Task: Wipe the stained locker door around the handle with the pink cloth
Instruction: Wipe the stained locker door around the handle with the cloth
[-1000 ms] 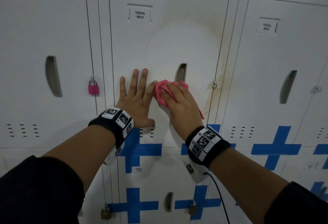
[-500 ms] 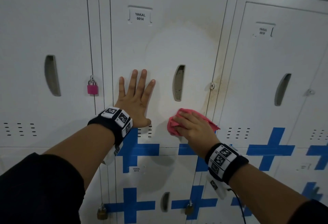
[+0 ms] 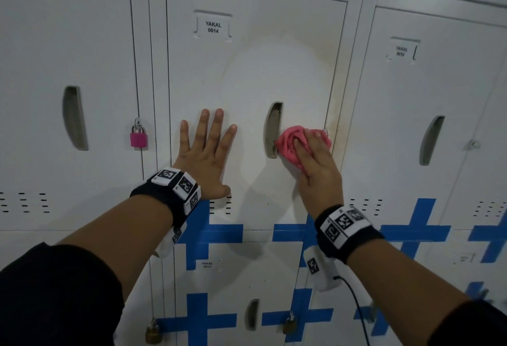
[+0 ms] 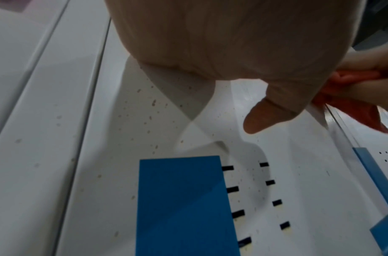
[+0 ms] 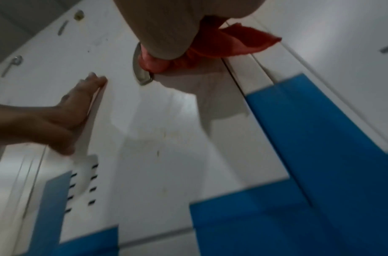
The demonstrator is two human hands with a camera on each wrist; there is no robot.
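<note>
The white locker door (image 3: 247,76) labelled YAKAL 0014 shows a brownish stain ring (image 3: 333,98) around a cleaner oval patch. Its recessed handle (image 3: 273,130) sits mid-door. My right hand (image 3: 315,159) grips the bunched pink cloth (image 3: 289,144) and presses it on the door just right of the handle, near the door's right edge. In the right wrist view the cloth (image 5: 236,41) bulges from under the palm beside the handle (image 5: 142,76). My left hand (image 3: 208,153) lies flat on the door left of the handle, fingers spread and holding nothing.
A pink padlock (image 3: 139,137) hangs on the locker to the left. Blue cross markings (image 3: 411,231) run along the lower doors. Brass padlocks (image 3: 151,333) hang on the bottom row. Brown specks (image 4: 153,104) dot the door below my left palm.
My right hand swept the cloth from left of the handle down below it, then up to the handle's right side. The left hand stayed flat in place.
</note>
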